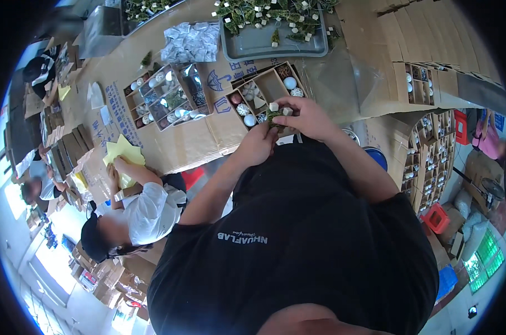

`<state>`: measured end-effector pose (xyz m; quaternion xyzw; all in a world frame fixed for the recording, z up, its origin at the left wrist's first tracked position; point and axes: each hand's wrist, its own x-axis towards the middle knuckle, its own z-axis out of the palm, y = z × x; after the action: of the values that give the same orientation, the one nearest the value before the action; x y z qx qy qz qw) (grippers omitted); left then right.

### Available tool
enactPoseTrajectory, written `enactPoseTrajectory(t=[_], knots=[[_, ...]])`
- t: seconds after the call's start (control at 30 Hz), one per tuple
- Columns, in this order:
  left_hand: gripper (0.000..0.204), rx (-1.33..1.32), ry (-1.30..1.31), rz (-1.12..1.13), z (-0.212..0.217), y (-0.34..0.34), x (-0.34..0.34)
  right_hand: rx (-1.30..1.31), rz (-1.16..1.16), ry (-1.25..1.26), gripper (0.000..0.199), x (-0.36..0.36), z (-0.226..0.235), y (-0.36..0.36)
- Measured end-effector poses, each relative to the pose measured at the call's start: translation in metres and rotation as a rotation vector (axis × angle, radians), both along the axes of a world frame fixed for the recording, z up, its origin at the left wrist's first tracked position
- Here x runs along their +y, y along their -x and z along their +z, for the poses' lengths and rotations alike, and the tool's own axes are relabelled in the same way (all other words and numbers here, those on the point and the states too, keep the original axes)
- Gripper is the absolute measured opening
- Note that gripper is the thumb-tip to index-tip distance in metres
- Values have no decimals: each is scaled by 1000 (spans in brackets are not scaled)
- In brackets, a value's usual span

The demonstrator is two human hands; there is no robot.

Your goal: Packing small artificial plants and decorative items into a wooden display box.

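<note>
Just in front of my body, over the near edge of a divided cardboard box [275,86], I hold miniature green trees [272,115] with whitish cube bases. My right hand [310,118] is closed, thumb and fingers pinching near the cubes. My left hand [256,146] is closed too, its fingertips at the green lower part of the trees. How many trees are held is partly hidden by my fingers. The box's compartments hold white, patterned and reddish ball ornaments [290,82], and some whitish pieces [252,92]. One middle compartment shows bare cardboard.
Beyond the box stands a grey tray [275,53] piled with similar trees. Left of it lie silvery packets [191,42] and another filled box [166,97] with clear plastic on it. A co-worker [152,215] at the left handles yellow paper [123,151]. Ornament boxes [431,156] are stacked at right.
</note>
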<state>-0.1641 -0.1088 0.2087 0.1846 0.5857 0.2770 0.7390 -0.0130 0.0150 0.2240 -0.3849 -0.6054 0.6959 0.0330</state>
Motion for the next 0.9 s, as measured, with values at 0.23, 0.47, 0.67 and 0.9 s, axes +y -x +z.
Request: enactPoseTrajectory(t=[0.23,0.47,0.67,0.9], knots=[[23,643,-357,-631,25,39,63,36,-82,131,24,21,-28,-3],[30,412,-151,-424,17,78,123,449,-816,666,16,3,-75,42],[27,369,-263,51,-33,55,91,326,-584,425,22,27,-72,28],[26,360,-297,193,-31,41,74,116,-249,300,30,62,-48,25]])
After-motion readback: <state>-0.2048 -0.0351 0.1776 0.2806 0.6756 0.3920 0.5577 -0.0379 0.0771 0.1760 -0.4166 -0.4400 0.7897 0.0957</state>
